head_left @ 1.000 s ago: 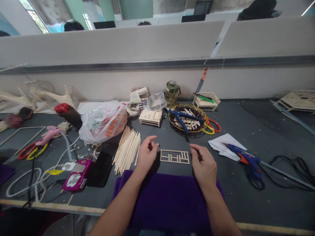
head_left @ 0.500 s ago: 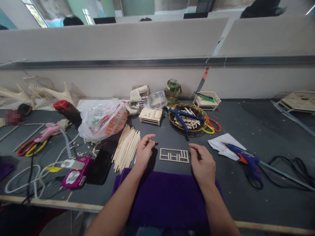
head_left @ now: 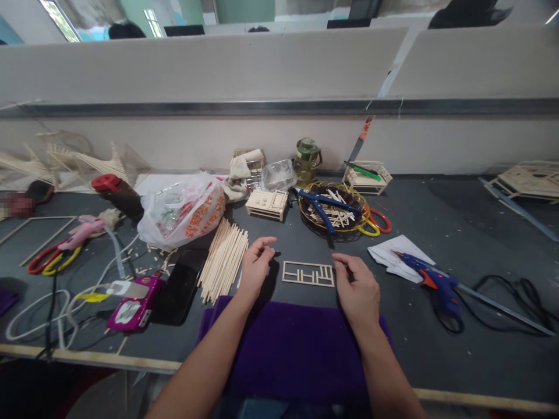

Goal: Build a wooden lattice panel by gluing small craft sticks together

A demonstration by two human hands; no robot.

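A small flat frame of thin wooden sticks [head_left: 308, 284], with inner crosspieces, lies on the dark table between my hands. My left hand [head_left: 255, 265] is held to the left of it, apart from it, index finger stretched out and nothing seen in the grasp. Close to the frame's right end rests my right hand [head_left: 358, 288], fingers loosely curled with a gap at the thumb and nothing visible in them. Beside my left hand is a bundle of wooden sticks [head_left: 223, 262]. A folded purple cloth [head_left: 297, 349] lies under my forearms.
A yellow-rimmed basket [head_left: 312, 227] holds stick pieces and blue-handled pliers [head_left: 322, 214]. On the right, a blue glue gun [head_left: 437, 285] rests by white paper [head_left: 393, 253]. Leftward are a phone [head_left: 177, 291], a magenta device [head_left: 135, 305], a plastic bag [head_left: 179, 212] and cords.
The view has shifted very slightly. Both hands and the stick frame stay in practically the same places.
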